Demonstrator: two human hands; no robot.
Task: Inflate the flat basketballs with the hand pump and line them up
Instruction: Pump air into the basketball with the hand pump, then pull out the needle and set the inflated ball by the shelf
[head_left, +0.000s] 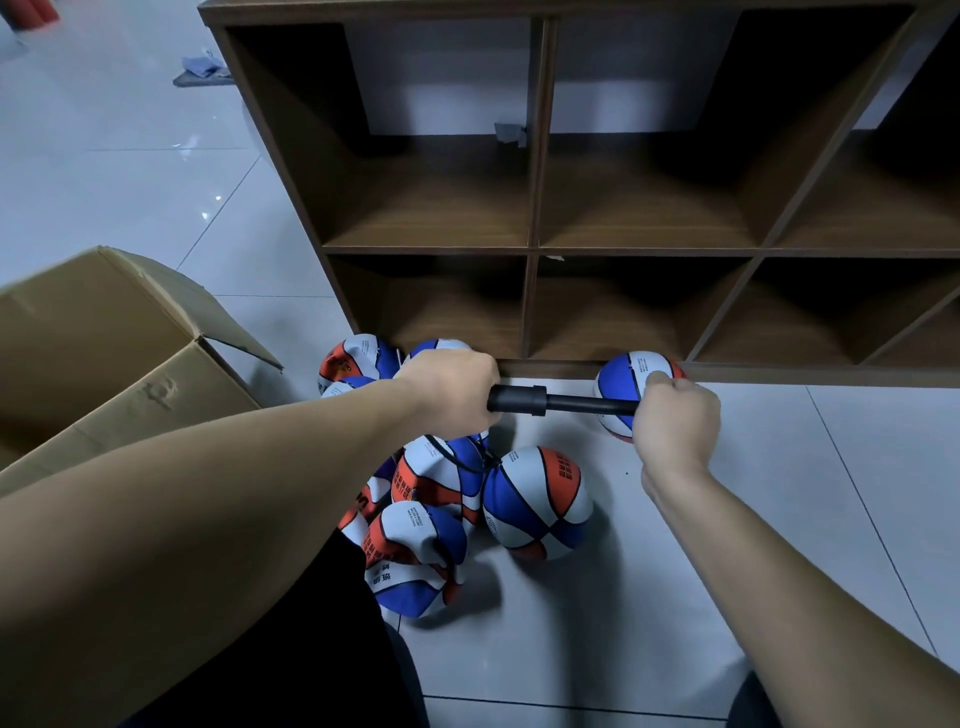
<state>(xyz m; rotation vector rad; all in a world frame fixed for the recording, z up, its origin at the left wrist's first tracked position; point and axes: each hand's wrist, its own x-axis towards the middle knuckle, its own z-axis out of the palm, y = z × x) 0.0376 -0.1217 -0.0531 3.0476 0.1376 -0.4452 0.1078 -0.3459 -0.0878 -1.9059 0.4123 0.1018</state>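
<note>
pumping stroke. the black cylindrical hand pump (563, 402) is held level above the floor: its barrel is clamped in the left hand (452, 392), its handle in the right hand (675, 423). the thin black hose (460, 460) drops to a creased red, white and blue basketball (537, 501) in the pile below. strokes are best kept straight, the barrel steadied, the hose left slack.

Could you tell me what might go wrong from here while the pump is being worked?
The pump is held in the air between the left hand and right hand, so a hard stroke could tug its thin hose. The round ball by the shelf might roll off.
</note>
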